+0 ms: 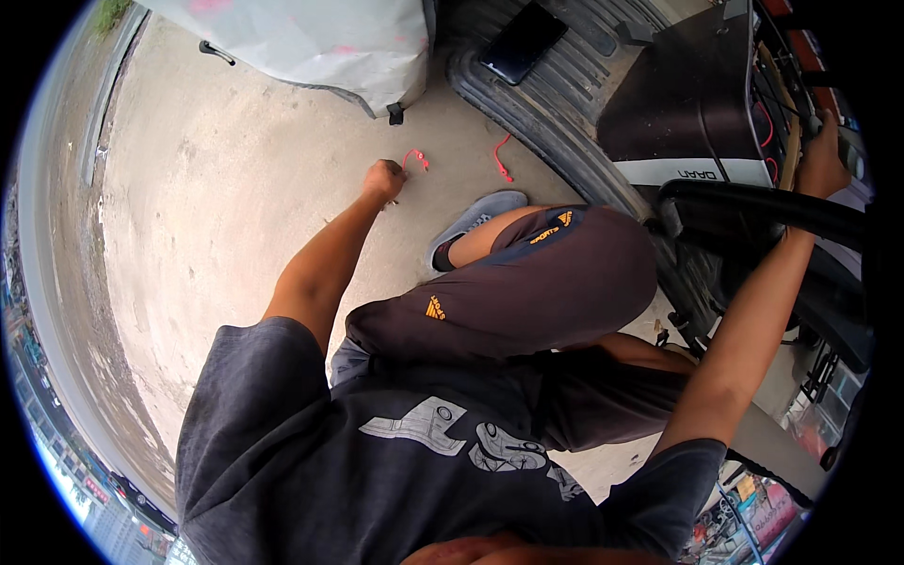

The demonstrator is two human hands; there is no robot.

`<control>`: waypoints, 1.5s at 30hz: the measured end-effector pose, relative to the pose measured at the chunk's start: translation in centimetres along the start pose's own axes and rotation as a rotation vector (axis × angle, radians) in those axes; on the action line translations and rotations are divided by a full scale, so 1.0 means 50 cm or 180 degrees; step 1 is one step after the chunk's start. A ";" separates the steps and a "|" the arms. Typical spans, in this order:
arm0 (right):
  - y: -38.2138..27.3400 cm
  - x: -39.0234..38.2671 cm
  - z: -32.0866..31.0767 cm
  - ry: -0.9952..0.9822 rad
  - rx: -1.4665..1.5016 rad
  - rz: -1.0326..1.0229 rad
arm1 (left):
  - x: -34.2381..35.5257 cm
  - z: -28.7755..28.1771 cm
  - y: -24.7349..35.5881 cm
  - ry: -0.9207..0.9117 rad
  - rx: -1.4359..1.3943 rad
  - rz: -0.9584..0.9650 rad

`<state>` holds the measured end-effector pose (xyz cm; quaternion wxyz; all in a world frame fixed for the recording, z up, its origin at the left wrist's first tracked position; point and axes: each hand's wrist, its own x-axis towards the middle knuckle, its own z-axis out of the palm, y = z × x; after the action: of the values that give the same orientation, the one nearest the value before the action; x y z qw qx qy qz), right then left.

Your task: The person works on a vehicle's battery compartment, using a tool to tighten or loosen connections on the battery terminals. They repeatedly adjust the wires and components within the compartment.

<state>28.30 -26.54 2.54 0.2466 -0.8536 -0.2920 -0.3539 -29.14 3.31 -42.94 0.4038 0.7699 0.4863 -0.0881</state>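
Observation:
I crouch on a concrete floor (pixel 217 188) beside a scooter. My left hand (pixel 383 179) reaches down to the floor in a closed fist, just left of a short red wire loop (pixel 415 157). Something small and dark shows under the fist; I cannot tell whether the hand holds it. My right hand (pixel 821 155) is raised to the scooter's open body (pixel 697 104), among red and black wires (pixel 765 122). Its fingers are hidden behind the hand.
A second red wire piece (pixel 500 158) lies by the ribbed black footboard (pixel 556 104), where a black phone (pixel 521 42) rests. A grey cover (pixel 311 38) drapes something at the top. My grey shoe (pixel 476 217) and bent knee are below. A black curved bar (pixel 753 207) crosses right.

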 end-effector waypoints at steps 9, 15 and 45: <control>-0.020 -0.008 -0.021 0.0036 0.0010 -0.0446 | -0.076 -0.035 -0.007 -0.0032 -0.0131 -0.0273; -0.024 -0.043 -0.033 -0.0941 0.1663 0.1079 | -0.095 -0.031 -0.116 -0.0092 -0.0250 -0.0186; -0.133 -0.117 -0.119 -0.1186 0.1323 0.1298 | -0.137 0.006 -0.091 0.0196 0.0581 0.0961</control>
<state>17.71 -27.45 3.33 0.4233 -0.8759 -0.2213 -0.0683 -36.28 -0.60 -41.94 0.3258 0.8699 0.3673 -0.0467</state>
